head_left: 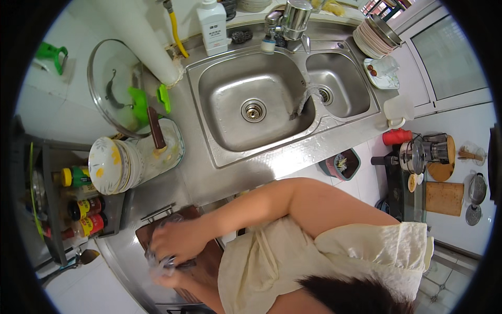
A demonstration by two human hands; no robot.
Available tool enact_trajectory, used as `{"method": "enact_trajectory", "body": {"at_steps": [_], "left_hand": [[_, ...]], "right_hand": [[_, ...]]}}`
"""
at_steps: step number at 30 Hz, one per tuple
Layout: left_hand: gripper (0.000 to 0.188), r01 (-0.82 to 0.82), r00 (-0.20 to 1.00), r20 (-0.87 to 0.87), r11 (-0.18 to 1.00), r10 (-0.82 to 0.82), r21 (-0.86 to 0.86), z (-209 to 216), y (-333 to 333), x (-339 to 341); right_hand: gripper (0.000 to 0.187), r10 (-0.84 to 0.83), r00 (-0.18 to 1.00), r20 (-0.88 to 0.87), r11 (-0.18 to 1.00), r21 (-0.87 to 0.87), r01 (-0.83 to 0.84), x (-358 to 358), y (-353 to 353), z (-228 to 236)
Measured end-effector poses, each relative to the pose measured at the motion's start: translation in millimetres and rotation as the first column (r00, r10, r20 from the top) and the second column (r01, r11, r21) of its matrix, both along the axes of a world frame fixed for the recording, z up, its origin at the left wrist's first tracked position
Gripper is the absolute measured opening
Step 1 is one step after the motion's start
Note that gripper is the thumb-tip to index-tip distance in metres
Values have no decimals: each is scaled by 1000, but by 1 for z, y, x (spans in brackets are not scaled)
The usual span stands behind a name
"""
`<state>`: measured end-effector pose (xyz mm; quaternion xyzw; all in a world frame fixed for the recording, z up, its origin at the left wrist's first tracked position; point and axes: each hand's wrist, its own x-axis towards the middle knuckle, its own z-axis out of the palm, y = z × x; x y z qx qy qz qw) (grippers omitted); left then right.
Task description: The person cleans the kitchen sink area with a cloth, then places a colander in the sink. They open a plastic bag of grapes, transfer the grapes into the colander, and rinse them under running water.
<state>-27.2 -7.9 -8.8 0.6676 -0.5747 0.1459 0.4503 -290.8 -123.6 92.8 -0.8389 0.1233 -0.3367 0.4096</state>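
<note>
Over a brown wooden cutting board (209,264) at the lower left, both my hands are at a crumpled piece of clear plastic, seemingly a thin bag (163,261). My right hand (180,240) reaches across from the right with fingers closed on the plastic, slightly blurred. Below it, my left hand (167,279) grips the plastic's lower part, its fingers partly covered. Whether anything is inside the plastic I cannot make out. A stack of white dishes with yellow flowers (107,166) stands beyond the board, beside a tray where a brown-handled utensil (156,128) rests.
Ahead is a steel double sink (209,152), a grey rag (302,99) draped over its divider. A glass lid (112,86) leans at left, above a rack of seasoning jars (86,208). A bin (340,165) stands on the floor; stacked plates (368,42) sit at far right.
</note>
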Motion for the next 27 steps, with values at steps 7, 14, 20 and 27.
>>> {"method": "enact_trajectory", "body": {"at_steps": [7, 14, 20, 27], "left_hand": [[36, -360, 927, 8, 884, 375, 297, 26, 5, -4], [38, -640, 730, 89, 631, 678, 439, 44, -6, -64], [44, -659, 676, 34, 583, 736, 475, 24, 19, -27], [57, -731, 601, 50, 524, 798, 437, 39, 24, -71]], "right_hand": [[57, -831, 78, -550, 228, -209, 951, -329, -46, -121], [56, -679, -348, -646, -15, -461, 887, -487, -21, -142], [25, -752, -231, -618, 0, -349, 937, -489, -16, -149], [34, -992, -85, -95, -127, 806, 579, -554, -49, -135]]}}
